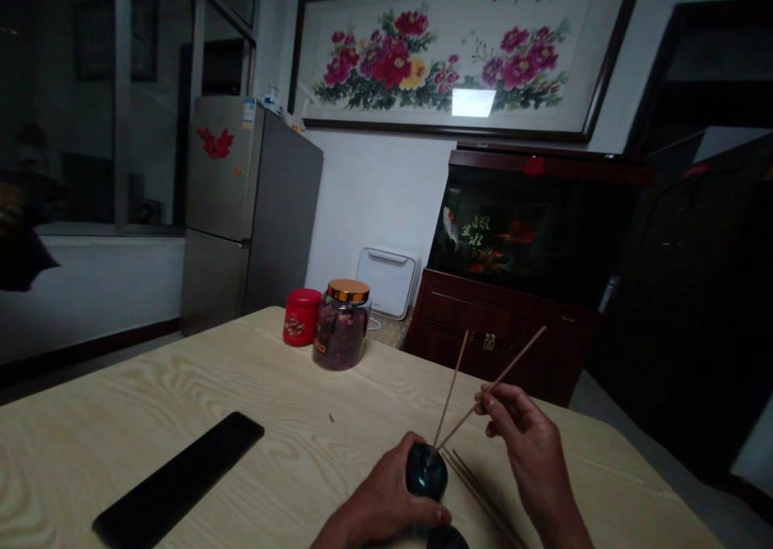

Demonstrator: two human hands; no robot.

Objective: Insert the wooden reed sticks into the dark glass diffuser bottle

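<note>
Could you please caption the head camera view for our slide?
Left hand grips a dark vessel; right hand holds a wooden stick.

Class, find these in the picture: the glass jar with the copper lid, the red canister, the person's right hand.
Glass jar (341,336): head view, on its glass body.
Red canister (301,319): head view, on its side.
Right hand (531,444): head view, on its back.

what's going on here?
A person's left hand grips a dark round bottle with one thin wooden stick rising from its top. Their right hand pinches a second wooden stick, its lower end at the bottle's top. More sticks lie on the pale wood table.
</note>
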